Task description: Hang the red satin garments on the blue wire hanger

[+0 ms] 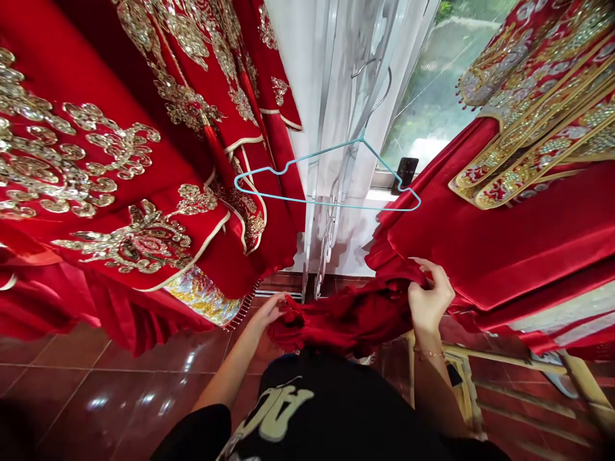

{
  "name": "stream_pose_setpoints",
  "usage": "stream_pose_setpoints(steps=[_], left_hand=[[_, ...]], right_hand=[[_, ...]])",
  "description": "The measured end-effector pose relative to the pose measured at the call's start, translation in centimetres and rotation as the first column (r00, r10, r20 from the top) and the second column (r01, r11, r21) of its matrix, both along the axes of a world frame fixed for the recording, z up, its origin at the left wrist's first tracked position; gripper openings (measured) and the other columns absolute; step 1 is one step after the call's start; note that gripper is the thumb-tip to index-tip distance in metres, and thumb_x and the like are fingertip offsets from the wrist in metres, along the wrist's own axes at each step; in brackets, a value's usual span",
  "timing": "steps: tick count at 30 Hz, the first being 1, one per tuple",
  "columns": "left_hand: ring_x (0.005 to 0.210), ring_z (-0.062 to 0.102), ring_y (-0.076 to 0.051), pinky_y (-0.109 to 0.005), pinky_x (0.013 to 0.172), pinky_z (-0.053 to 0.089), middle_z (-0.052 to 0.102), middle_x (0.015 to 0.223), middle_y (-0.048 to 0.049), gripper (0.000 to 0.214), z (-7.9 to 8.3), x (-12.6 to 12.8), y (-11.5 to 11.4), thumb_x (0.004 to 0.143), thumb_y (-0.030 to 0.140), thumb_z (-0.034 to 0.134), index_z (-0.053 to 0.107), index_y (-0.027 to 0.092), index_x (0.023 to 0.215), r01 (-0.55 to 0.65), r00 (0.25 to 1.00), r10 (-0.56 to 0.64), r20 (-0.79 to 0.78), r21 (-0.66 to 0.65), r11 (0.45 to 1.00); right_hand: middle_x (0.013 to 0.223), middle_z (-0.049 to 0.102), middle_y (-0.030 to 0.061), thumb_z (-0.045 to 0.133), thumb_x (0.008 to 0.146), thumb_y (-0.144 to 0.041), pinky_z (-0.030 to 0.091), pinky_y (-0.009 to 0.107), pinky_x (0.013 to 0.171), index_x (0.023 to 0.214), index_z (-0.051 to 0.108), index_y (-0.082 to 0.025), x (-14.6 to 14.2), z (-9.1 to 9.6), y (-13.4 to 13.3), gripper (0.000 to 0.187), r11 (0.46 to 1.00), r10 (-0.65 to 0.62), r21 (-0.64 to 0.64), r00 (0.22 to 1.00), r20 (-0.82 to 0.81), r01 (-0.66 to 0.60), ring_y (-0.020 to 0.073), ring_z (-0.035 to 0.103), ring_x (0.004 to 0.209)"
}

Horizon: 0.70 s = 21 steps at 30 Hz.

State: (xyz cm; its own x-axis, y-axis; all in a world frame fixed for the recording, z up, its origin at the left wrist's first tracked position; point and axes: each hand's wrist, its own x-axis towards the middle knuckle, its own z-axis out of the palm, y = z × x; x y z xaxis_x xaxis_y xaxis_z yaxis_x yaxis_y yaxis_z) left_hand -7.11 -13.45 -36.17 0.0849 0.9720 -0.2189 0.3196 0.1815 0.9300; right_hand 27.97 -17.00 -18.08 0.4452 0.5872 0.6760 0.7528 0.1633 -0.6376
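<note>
A dark red gathered garment [355, 317] stretches between my two hands, low in front of my black shirt. My left hand [273, 310] pinches its left end, thumb and fingers together. At the other end my right hand [431, 291] is closed on the cloth, with the index finger extended along the top. Folds hide the garment's exact kind and lower part. Above it hangs a light-blue wire hanger [331, 203] with nothing on it, its hook near a metal rack.
Red gowns with gold sequin embroidery [139, 237] hang at left. More red beaded gowns [480, 237] hang at right. A phone [406, 174] leans by the window. A wooden bamboo-like frame [509, 358] stands at lower right on the tiled floor [158, 378].
</note>
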Motion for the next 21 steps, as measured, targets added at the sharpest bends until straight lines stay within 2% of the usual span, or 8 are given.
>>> stream_pose_setpoints(steps=[4,9,11,13,15,17,19,21], left_hand=[[0.069,0.054,-0.017,-0.028,0.074,0.047,0.053,0.066,0.0005,0.008,1.2,-1.0,1.3,0.065,0.016,0.048,0.049,0.02,0.059,-0.012,0.999,0.015,-0.03,0.092,0.996],[0.11,0.053,-0.023,-0.036,0.105,0.038,0.065,0.104,-0.0044,0.016,3.7,-2.9,2.0,0.062,0.006,0.052,0.056,0.021,0.061,0.05,0.995,-0.034,-0.097,0.167,0.985],[0.125,0.046,-0.026,-0.039,0.111,0.034,0.063,0.119,-0.0055,0.017,4.4,-3.3,2.3,0.065,0.005,0.054,0.058,0.021,0.062,0.051,0.993,-0.034,-0.109,0.153,0.987],[0.13,0.042,-0.027,-0.04,0.111,0.036,0.061,0.123,-0.0075,0.017,4.9,-3.4,2.6,0.067,0.006,0.056,0.054,0.02,0.057,0.053,0.995,-0.042,-0.094,0.115,0.992],[0.118,0.051,-0.027,-0.038,0.103,0.043,0.065,0.111,-0.0095,0.021,5.2,-3.3,2.6,0.066,0.006,0.057,0.05,0.019,0.05,0.102,0.994,-0.101,-0.038,0.038,0.994],[0.092,0.06,-0.024,-0.035,0.086,0.05,0.065,0.086,-0.0083,0.024,5.5,-2.7,2.0,0.065,0.007,0.057,0.049,0.018,0.046,0.211,0.976,-0.206,0.069,-0.073,0.975],[0.066,0.056,-0.018,-0.032,0.068,0.048,0.058,0.063,-0.0055,0.02,5.8,-1.6,0.4,0.066,0.011,0.057,0.054,0.017,0.046,0.324,0.935,-0.288,0.205,-0.172,0.93],[0.054,0.049,-0.014,-0.029,0.058,0.044,0.054,0.057,-0.0041,0.013,6.1,0.2,-1.6,0.068,0.018,0.057,0.065,0.015,0.058,0.378,0.9,-0.301,0.315,-0.223,0.898]], right_hand=[[0.077,0.064,0.0032,0.052,0.07,-0.016,0.052,0.035,0.075,0.093,0.074,-0.02,-0.1,0.0,-0.1,0.033,1.0,0.0,-0.004,1.0,-0.025,0.0,0.0197,0.061,0.074],[0.077,0.065,0.0031,0.053,0.071,-0.017,0.051,0.036,0.076,0.09,0.073,-0.02,-0.2,0.0,-0.5,0.028,1.0,-0.008,-0.003,0.999,-0.046,0.008,0.0195,0.061,0.074],[0.077,0.065,0.003,0.053,0.071,-0.017,0.051,0.036,0.078,0.09,0.073,-0.02,-0.1,-0.1,-0.7,0.028,1.0,-0.015,0.002,0.998,-0.055,0.015,0.0195,0.061,0.074],[0.078,0.065,0.0029,0.053,0.071,-0.017,0.051,0.036,0.079,0.09,0.073,-0.02,0.1,-0.2,-0.9,0.028,1.0,-0.022,-0.002,0.997,-0.072,0.022,0.0194,0.061,0.076],[0.078,0.065,0.0028,0.054,0.071,-0.018,0.051,0.036,0.079,0.091,0.073,-0.019,0.3,-0.3,-1.1,0.027,1.0,-0.024,-0.007,0.995,-0.099,0.023,0.019,0.061,0.077],[0.079,0.065,0.0029,0.055,0.071,-0.019,0.051,0.036,0.078,0.09,0.073,-0.019,0.5,-0.6,-1.1,0.026,1.0,-0.023,-0.008,0.988,-0.154,0.022,0.0185,0.061,0.077],[0.082,0.065,0.0031,0.057,0.069,-0.019,0.051,0.033,0.073,0.089,0.073,-0.018,0.6,-1.0,-1.0,0.026,1.0,-0.014,-0.02,0.968,-0.249,0.009,0.0179,0.06,0.077],[0.085,0.066,0.003,0.059,0.064,-0.019,0.049,0.03,0.066,0.088,0.072,-0.019,0.2,-1.5,-0.8,0.028,1.0,0.007,-0.022,0.916,-0.401,-0.017,0.0172,0.06,0.077]])
